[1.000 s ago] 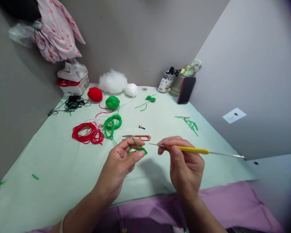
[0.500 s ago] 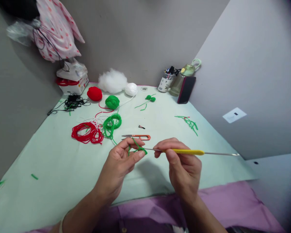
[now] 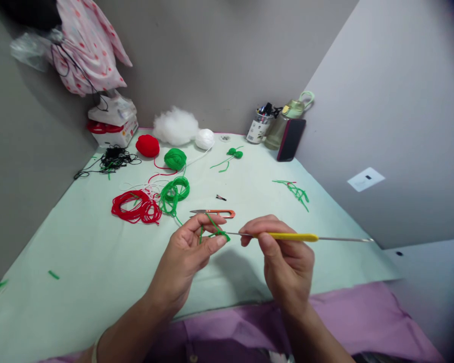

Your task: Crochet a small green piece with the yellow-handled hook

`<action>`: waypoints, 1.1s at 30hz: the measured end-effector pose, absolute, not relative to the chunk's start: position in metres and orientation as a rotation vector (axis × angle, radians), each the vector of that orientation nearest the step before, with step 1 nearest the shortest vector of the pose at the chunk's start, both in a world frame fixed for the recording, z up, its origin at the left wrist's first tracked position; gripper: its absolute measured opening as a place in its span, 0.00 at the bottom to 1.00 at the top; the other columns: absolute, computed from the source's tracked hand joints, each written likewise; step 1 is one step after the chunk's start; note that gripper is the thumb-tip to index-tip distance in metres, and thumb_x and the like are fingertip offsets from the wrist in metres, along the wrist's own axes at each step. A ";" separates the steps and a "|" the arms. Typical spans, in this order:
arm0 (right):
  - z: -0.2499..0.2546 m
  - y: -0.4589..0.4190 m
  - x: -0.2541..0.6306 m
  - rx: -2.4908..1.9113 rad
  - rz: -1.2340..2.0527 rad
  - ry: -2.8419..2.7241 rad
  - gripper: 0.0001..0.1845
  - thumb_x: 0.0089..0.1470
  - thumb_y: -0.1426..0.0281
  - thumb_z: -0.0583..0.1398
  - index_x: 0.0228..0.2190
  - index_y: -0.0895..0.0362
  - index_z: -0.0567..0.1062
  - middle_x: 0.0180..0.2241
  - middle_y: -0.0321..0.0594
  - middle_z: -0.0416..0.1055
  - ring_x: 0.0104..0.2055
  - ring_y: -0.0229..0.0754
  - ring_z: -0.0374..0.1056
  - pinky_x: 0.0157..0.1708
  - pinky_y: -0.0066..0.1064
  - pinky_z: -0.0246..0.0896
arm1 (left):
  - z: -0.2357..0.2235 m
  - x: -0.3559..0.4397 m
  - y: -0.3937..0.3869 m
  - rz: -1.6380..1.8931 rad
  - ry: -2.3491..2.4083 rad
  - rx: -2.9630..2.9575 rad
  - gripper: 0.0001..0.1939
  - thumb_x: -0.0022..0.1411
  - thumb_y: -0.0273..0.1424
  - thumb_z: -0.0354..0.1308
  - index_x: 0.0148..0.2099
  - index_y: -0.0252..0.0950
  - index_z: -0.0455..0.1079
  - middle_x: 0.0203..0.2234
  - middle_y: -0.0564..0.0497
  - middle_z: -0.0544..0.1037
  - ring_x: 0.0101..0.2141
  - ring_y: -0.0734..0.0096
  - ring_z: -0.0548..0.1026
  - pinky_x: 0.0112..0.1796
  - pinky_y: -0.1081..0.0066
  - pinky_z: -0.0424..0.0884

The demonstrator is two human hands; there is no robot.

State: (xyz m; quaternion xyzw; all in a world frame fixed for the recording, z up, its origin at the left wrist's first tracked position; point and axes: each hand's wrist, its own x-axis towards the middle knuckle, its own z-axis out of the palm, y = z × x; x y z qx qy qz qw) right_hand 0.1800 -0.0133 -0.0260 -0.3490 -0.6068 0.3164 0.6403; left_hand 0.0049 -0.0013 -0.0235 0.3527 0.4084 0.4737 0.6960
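Pinching a small green yarn piece point(image 3: 223, 236) btwn thumb & fingers, L hand point(image 3: 189, 249) is up front, mid-table, partly covering the orange snips point(image 3: 232, 214) behind it. R hand point(image 3: 289, 262) is clamped on a yellow-handled hook point(image 3: 297, 236), pen-style. Hands are apart, w/ only the hook's thin metal shaft bridging the gap; its inner end is at the green piece, but can't tell if it's thru a stitch. Other metal end sticks out R. Green strand runs up to L index finger.

Beyond L hand: green yarn coil point(image 3: 167, 195), w/ red yarn coil point(image 3: 147, 213) just L of it. Farther back: red ball point(image 3: 147, 145), green ball point(image 3: 175, 159), white ball point(image 3: 205, 139) & fluffy white stuffing point(image 3: 176, 126). Black yarn tangle point(image 3: 116, 159) lies far L, nr a white/red box point(image 3: 123, 135).

Back R: pen cup point(image 3: 258, 131), water bottle point(image 3: 275, 135), phone point(image 3: 292, 141) propped upright, tilted. Green bobbles point(image 3: 238, 154) lie mid-back; thin green yarn lengths point(image 3: 298, 193) nearer, to the R. All on a pale green table cover point(image 3: 109, 282).
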 end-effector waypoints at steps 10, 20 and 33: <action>-0.026 -0.014 0.185 -0.801 0.784 -1.394 0.11 0.72 0.72 0.60 0.42 0.52 0.85 0.36 0.39 0.79 0.36 0.39 0.74 0.37 0.33 0.71 | -0.024 0.003 0.001 1.049 0.867 0.815 0.16 0.58 0.34 0.78 0.49 0.46 0.84 0.34 0.57 0.70 0.22 0.85 0.55 0.22 0.78 0.49; -0.026 -0.004 0.186 -0.748 1.132 -1.135 0.10 0.67 0.64 0.66 0.34 0.54 0.85 0.31 0.38 0.78 0.29 0.38 0.73 0.31 0.32 0.72 | -0.022 -0.001 0.001 0.958 0.777 0.812 0.26 0.58 0.29 0.77 0.59 0.44 0.81 0.30 0.58 0.71 0.23 0.82 0.57 0.23 0.76 0.49; -0.020 -0.003 0.180 -0.710 1.051 -1.104 0.09 0.66 0.67 0.66 0.34 0.55 0.85 0.30 0.39 0.79 0.28 0.38 0.74 0.28 0.30 0.73 | -0.015 -0.006 0.001 1.004 0.790 0.844 0.15 0.57 0.32 0.79 0.46 0.42 0.82 0.27 0.59 0.71 0.23 0.81 0.57 0.24 0.76 0.50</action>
